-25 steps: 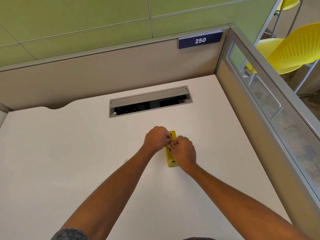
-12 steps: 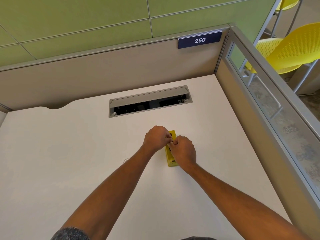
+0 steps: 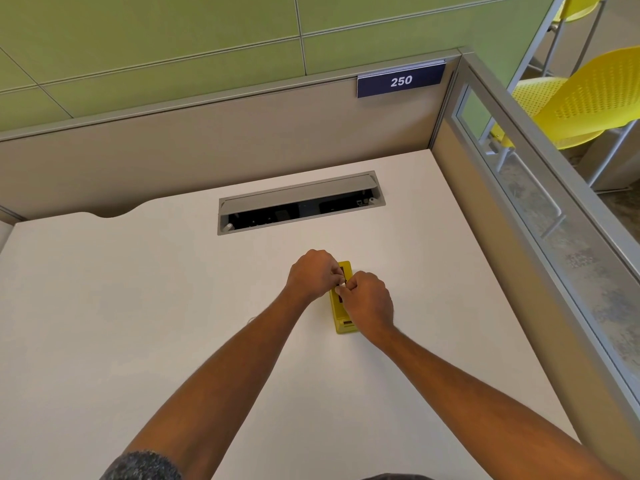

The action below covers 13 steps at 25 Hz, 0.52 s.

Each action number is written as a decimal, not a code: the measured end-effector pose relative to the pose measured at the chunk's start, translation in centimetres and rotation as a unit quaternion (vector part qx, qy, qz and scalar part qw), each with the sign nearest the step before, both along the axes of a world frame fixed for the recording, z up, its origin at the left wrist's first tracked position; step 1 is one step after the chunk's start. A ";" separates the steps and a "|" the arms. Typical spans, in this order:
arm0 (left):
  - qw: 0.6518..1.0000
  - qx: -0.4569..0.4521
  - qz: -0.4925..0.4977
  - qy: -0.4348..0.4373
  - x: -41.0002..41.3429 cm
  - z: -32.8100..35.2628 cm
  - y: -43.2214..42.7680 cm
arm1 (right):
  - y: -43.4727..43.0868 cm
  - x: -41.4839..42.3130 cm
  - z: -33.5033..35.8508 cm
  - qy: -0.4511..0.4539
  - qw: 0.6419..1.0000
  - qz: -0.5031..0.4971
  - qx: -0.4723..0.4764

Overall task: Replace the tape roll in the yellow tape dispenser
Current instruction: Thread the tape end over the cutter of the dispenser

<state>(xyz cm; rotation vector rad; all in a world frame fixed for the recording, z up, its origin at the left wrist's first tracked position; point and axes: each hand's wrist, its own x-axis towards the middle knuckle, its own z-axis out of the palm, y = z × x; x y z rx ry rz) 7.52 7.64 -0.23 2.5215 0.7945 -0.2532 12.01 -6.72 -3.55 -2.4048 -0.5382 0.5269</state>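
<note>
The yellow tape dispenser (image 3: 342, 323) lies flat on the white desk (image 3: 156, 323), its long side pointing away from me. Both hands are bunched over its middle and hide most of it. My left hand (image 3: 313, 275) comes in from the left, my right hand (image 3: 369, 303) from the right, and their fingertips meet above the dispenser. A small white piece (image 3: 341, 285) shows pinched between the fingertips. It looks like part of the tape roll; the rest is hidden.
A grey cable tray (image 3: 298, 206) with its lid raised is set into the desk behind the hands. Beige partition walls close the back and the right. A faint small clear object (image 3: 251, 319) lies left of my left forearm. Yellow chairs (image 3: 588, 98) stand beyond the partition.
Almost nothing has changed. Both hands stay pinched together over the dispenser, with only slight finger movement.
</note>
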 end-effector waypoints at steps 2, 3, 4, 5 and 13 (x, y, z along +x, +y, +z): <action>1.000 0.001 -0.001 0.002 0.0 0.1 0.0 | 0.0 -0.1 0.0 -0.005 1.000 0.001 0.002; 1.000 0.002 -0.004 0.003 0.1 0.2 0.1 | -0.1 -0.2 -0.1 -0.009 1.000 0.002 0.001; 1.000 0.003 -0.007 0.004 0.1 0.2 0.1 | -0.2 -0.4 -0.1 -0.013 1.000 0.003 -0.001; 1.000 0.003 -0.008 0.006 0.2 0.2 0.2 | -0.2 -0.5 -0.2 -0.016 1.000 0.003 -0.001; 1.000 0.013 -0.020 0.019 0.4 0.4 0.1 | -0.3 -0.2 0.0 -0.028 0.999 0.018 -0.023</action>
